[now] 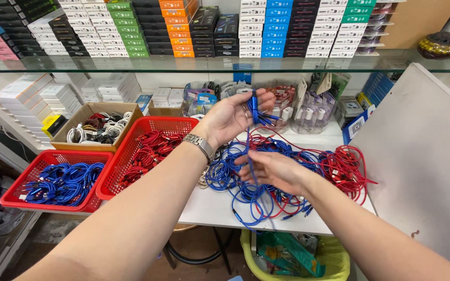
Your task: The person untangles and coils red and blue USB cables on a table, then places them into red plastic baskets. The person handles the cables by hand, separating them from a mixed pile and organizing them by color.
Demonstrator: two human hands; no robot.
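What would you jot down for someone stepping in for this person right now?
Left hand: raised, palm up, closed on a folded bunch of blue cable.
Right hand: lower, fingers on the strand hanging from that bunch.
White table: loose heap of blue and red cables.
Done: blue coils lie in the left red basket, red coils in the next red basket, white and dark cables in the cardboard box.
Left: the tangled heap is unsorted.

The blue cable (254,112) vanishes behind the right hand (272,169), so its join with the tangled cable pile (287,166) on the white table (209,208) cannot be traced. Below that table, the yellow bin (334,257) is cut off by the picture's bottom edge, its contents unclear.
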